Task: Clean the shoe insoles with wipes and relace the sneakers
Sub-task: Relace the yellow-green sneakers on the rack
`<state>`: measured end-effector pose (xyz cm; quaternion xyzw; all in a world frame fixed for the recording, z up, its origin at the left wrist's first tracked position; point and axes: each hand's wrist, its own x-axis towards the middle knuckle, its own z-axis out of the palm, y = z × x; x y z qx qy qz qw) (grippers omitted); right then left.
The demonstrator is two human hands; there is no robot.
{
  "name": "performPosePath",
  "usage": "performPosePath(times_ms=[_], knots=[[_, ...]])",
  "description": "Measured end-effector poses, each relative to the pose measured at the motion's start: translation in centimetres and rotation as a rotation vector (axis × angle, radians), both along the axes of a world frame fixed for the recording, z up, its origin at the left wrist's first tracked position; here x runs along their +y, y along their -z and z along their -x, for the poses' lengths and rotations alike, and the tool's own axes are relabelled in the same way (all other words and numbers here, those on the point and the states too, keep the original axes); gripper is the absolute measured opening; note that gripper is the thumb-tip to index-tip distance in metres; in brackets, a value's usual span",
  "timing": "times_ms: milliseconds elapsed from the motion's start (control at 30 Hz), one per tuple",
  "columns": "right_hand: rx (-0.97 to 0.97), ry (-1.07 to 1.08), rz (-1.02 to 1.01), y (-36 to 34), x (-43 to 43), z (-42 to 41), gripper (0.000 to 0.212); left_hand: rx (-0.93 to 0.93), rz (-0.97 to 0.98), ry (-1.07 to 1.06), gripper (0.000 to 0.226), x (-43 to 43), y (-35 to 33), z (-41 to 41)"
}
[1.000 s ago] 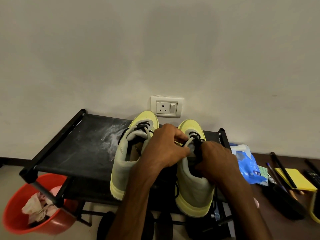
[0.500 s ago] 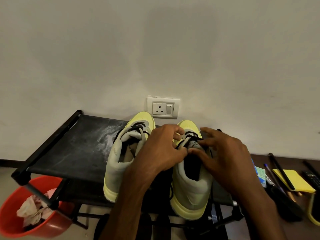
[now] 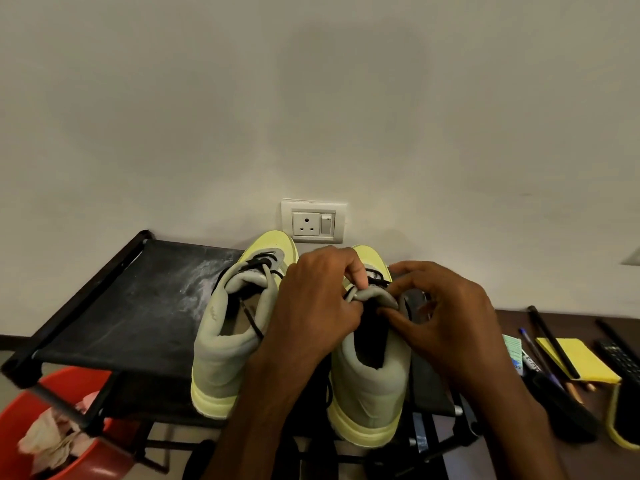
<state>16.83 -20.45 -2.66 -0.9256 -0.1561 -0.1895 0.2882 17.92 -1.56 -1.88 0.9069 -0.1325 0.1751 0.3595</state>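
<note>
head view: two yellow-and-grey shoes stand side by side, toes to the wall, on a black shoe rack (image 3: 114, 306) beneath a wall socket (image 3: 313, 221). the left hand (image 3: 311, 306) has a closed grip, pinching the grey tongue (image 3: 375, 295) of the sneaker (image 3: 374, 386) under both hands, just behind its black lace (image 3: 375, 276). the right hand (image 3: 446, 317) has a half-curled grip, thumb tip touching the tongue, and whether it holds anything cannot be told; the other sneaker (image 3: 221, 358) stands just beside.

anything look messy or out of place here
A whitish powdery smear dirties the black rack top beside the left sneaker, whose loose black lace dangles into its opening. Nothing looks damaged.
</note>
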Motion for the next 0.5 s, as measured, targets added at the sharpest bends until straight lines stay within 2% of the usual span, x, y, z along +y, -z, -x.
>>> performPosePath(times_ms=[100, 233, 367, 500], knots=[[-0.143, 0.050, 0.033, 0.4, 0.4, 0.0, 0.020, -0.049, -0.005, 0.070, 0.019, 0.4, -0.3, -0.1], [-0.229, 0.023, -0.051, 0.8, 0.7, -0.1, 0.019, -0.059, 0.035, 0.077, 0.017, 0.7, -0.6, 0.1], [-0.180, 0.020, -0.074, 0.5, 0.6, 0.2, 0.013, 0.042, 0.041, 0.066, 0.022, 0.8, -0.8, 0.3], [-0.033, -0.046, -0.117, -0.3, 0.0, 0.3, 0.020, 0.164, -0.058, 0.072, 0.037, 1.1, -0.9, 0.6]])
